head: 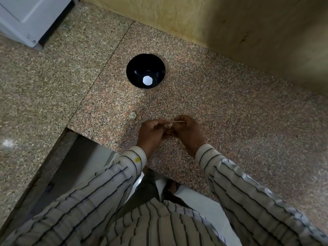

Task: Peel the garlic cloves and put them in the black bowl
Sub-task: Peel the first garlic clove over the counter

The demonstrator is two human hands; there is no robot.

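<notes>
The black bowl (pixel 134 68) stands on the speckled granite counter (pixel 230 112), with a bright white spot in its bottom. Nearer to me, my left hand (pixel 150 134) and my right hand (pixel 186 132) meet just above the counter. Between their curled fingertips they pinch a small pale garlic clove (pixel 170 123), mostly hidden by the fingers. Another garlic piece (pixel 132 115), still in its skin, lies on the counter just left of my hands, with bits of peel beside it (pixel 139 118).
A yellowish wall (pixel 248 29) runs along the back and right of the counter. A white appliance (pixel 26 20) sits at the far left. The counter edge steps inward at the lower left (pixel 71 129), with floor below.
</notes>
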